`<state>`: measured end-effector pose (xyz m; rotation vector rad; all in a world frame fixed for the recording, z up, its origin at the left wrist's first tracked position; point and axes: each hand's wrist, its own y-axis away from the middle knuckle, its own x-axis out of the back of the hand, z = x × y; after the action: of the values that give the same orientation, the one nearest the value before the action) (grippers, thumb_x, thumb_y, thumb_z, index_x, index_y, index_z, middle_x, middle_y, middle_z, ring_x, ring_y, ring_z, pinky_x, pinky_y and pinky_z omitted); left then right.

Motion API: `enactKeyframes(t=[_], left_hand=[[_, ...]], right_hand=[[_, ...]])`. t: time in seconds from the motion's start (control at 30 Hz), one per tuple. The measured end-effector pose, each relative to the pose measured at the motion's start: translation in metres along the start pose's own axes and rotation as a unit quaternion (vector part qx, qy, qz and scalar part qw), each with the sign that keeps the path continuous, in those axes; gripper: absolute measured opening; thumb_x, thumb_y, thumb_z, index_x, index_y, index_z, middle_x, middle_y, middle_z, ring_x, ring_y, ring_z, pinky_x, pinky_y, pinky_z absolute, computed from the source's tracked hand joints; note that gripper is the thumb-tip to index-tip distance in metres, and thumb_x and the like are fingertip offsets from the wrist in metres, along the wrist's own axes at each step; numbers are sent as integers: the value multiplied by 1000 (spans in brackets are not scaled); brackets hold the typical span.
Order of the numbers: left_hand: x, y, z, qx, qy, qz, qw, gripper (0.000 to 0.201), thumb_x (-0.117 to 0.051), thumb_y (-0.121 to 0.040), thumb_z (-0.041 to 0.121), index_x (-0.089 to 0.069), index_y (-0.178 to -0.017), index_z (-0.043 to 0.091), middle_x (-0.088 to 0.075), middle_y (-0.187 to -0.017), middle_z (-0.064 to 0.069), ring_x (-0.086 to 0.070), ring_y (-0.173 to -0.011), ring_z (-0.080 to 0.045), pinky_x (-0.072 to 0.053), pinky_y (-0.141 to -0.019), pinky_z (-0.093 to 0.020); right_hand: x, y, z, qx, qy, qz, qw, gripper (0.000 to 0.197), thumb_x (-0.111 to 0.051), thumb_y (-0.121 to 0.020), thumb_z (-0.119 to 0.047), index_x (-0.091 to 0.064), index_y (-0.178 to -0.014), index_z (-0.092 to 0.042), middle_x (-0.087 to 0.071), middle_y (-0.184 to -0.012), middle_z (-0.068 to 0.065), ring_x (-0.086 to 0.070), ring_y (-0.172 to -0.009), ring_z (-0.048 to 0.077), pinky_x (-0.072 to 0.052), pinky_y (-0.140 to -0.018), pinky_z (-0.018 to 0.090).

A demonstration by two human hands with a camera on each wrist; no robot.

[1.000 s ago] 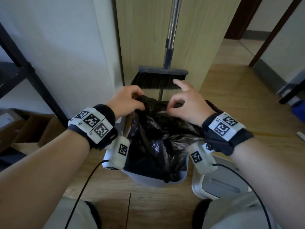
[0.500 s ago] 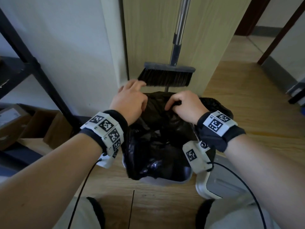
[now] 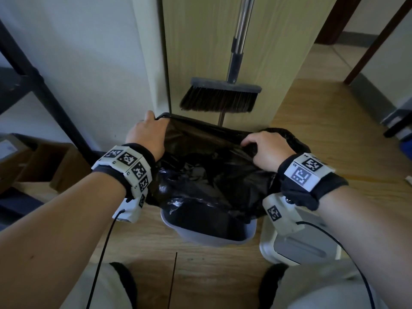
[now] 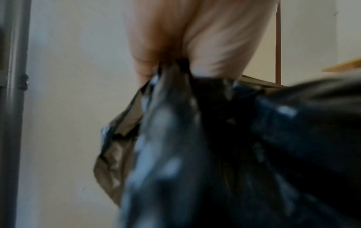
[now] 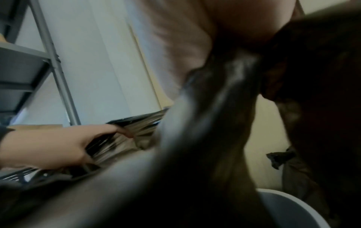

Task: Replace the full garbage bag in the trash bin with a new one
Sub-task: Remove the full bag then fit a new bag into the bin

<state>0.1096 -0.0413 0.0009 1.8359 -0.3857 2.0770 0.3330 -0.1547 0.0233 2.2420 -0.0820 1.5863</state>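
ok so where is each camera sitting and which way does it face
head: worn on the head, looking down at the black garbage bag in the white trash bin, below a broom; both forearms, left hand and right hand show.
left wrist: under the left hand, looking along it at its grip on the bag.
right wrist: under the right hand, facing across the bag.
shared: right wrist and head both show the left hand holding the bag.

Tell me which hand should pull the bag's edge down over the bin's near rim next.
Probably the right hand: it grips the black garbage bag nearer the bin's uncovered near rim. The left hand holds the bag's far corner by the wall.
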Motion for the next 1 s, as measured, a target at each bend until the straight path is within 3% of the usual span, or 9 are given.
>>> enactKeyframes(t=[0.17,0.37,0.5,0.6,0.7,0.77,0.87,0.93,1.0], left_hand=[[-5,2,-9,-3,-49,-64,997,40,-50,-89,19,-47,-129,22,-52,-115,-12,-60,-102,-36,-49,-82,-43],[-6,8,-5,-35,-11,-115,993,35,-54,-87,17,-55,-122,16,-63,-116,-11,-62,-103,-31,-51,-87,-38],[3,13,16,-89,90,-119,985,33,-54,-82,8,-52,-115,13,-62,-111,-15,-59,-102,-33,-49,-83,-36],[13,17,33,-115,124,-103,980,34,-50,-84,2,-50,-118,7,-60,-112,-16,-57,-100,-31,-42,-76,-30],[20,18,42,-119,199,-86,969,38,-46,-86,-1,-48,-122,8,-54,-102,-7,-51,-90,-21,-37,-73,-26],[21,19,45,-117,249,-91,957,43,-45,-86,-1,-47,-127,12,-53,-102,-2,-52,-93,-19,-40,-76,-27],[20,20,42,-105,264,-96,954,43,-47,-88,5,-46,-129,16,-54,-105,-1,-53,-96,-19,-40,-80,-27],[16,20,33,-118,214,-107,964,47,-54,-87,16,-44,-133,19,-59,-111,-6,-57,-101,-25,-42,-83,-28],[7,19,21,-147,126,-117,974,58,-57,-83,30,-39,-138,27,-62,-121,-11,-59,-109,-30,-45,-90,-32]], right_hand=[[-3,-2,30,-81,89,-74,990,56,-48,-85,0,-56,-129,-34,-56,-130,8,-63,-95,29,-50,-65,31],[-6,5,48,-95,111,-126,981,41,-52,-85,-1,-68,-116,-24,-63,-125,5,-61,-106,27,-53,-87,34],[-10,3,23,14,43,-33,998,24,-72,-75,-14,-75,-91,-31,-25,-156,6,-20,-142,32,-25,-114,44],[-15,-1,5,89,32,38,995,9,-73,-75,-25,-72,-73,-34,-16,-159,3,-6,-147,28,-11,-119,48],[-25,-4,-5,98,34,0,995,6,-72,-75,-29,-76,-79,-28,-23,-157,2,-7,-147,27,-9,-117,55],[-31,-7,-6,84,19,-33,996,10,-73,-75,-25,-76,-84,-26,-51,-139,1,-29,-140,26,-14,-115,55],[-33,-11,-1,51,-25,-44,997,24,-72,-74,-10,-73,-95,-23,-68,-109,3,-61,-98,20,-46,-86,34],[-30,-11,5,19,-41,-26,999,28,-67,-76,-4,-70,-100,-19,-66,-107,7,-57,-84,19,-44,-70,26],[-26,-9,13,-9,-44,-13,999,29,-62,-80,-5,-69,-104,-21,-62,-110,6,-57,-84,21,-43,-70,27]])
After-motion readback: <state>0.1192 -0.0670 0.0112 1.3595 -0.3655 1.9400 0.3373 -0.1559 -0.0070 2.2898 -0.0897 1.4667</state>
